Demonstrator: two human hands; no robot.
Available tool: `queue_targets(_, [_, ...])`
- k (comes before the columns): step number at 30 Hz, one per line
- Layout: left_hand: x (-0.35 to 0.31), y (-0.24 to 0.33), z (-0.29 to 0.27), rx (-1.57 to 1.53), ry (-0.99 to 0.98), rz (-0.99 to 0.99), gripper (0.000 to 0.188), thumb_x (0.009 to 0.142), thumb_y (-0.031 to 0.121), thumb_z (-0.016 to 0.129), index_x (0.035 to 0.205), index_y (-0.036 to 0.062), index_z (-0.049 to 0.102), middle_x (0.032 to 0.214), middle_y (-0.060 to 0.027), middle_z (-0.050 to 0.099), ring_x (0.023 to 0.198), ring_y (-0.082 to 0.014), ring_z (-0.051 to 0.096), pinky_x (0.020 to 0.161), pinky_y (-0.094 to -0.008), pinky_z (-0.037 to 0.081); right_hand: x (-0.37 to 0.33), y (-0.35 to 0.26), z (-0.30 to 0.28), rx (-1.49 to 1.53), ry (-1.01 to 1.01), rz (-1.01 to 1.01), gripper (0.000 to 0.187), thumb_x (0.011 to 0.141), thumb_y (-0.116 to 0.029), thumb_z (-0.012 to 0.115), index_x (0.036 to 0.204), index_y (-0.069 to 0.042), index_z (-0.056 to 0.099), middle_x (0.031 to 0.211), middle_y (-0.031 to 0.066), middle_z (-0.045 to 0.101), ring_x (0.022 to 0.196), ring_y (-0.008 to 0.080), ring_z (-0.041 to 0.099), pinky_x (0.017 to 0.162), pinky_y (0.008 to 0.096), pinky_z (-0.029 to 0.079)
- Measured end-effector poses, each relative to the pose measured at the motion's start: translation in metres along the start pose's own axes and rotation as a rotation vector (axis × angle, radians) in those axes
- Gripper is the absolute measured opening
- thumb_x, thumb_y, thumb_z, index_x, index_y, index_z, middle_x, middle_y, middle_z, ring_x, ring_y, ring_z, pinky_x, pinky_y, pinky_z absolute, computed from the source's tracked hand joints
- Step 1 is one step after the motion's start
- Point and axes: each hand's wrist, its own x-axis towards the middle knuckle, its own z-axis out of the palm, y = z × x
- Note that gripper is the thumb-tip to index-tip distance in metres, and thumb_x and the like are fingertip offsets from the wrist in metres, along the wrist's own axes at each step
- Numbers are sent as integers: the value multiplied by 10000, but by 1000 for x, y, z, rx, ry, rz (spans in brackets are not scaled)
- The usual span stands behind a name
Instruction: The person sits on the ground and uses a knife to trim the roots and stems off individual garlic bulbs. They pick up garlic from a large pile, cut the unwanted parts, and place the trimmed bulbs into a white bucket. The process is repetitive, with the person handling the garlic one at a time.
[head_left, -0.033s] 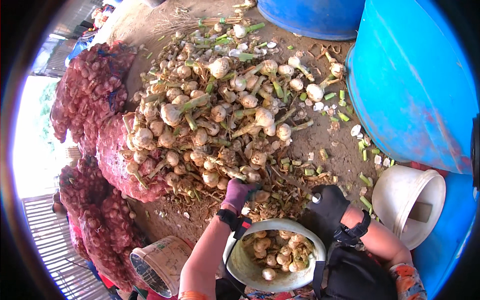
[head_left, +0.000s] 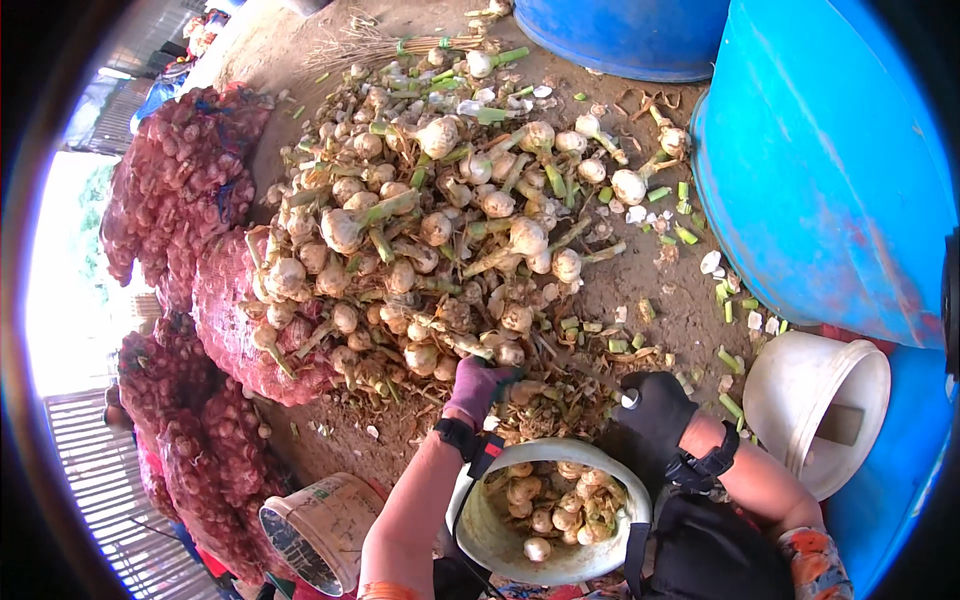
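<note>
"Why does the round, pale plastic bucket (head_left: 500, 548) sit between the forearms?"

"Probably so both hands can reach it easily. Small, whitish-brown garlic bulbs (head_left: 565, 518) with no long stems showing lie inside."

"And the big heap of dirty white garlic with green stems (head_left: 436, 228)?"

"It spreads over the bare earth just beyond the bucket, presumably for short reaches, with bulging red mesh sacks (head_left: 185, 170) along its left."

"How are the hands?"

"The left hand (head_left: 481, 388), purple-gloved, is partly curled at the heap's near edge, among bulbs and stems; I can't tell whether it grips one. The right hand (head_left: 655, 412), dark-gloved, is closed around a thin, white-collared tool (head_left: 630, 398), which points toward the left hand, perhaps to keep it close to the garlic."
</note>
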Motion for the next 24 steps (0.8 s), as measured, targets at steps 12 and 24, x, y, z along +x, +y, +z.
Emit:
queue_targets(12, [-93, 31, 21, -131, -543, 424, 691, 730, 142, 756, 1284, -8, 372, 1144, -101, 586, 986, -168, 588, 865, -309, 478, -9, -39, -19, -142, 36, -404, 192, 679, -236, 627, 806, -91, 625, 715, 123, 611, 684, 302, 627, 591, 403, 494])
queue_targets(24, [-121, -5, 30, -482, -586, 145, 451, 895, 119, 533, 1287, 8, 339, 1129, -129, 586, 1016, -219, 592, 886, -354, 494, -14, -28, -18, -136, -70, -468, 159, 645, -179, 610, 788, -110, 619, 734, 99, 608, 652, 292, 623, 581, 392, 498])
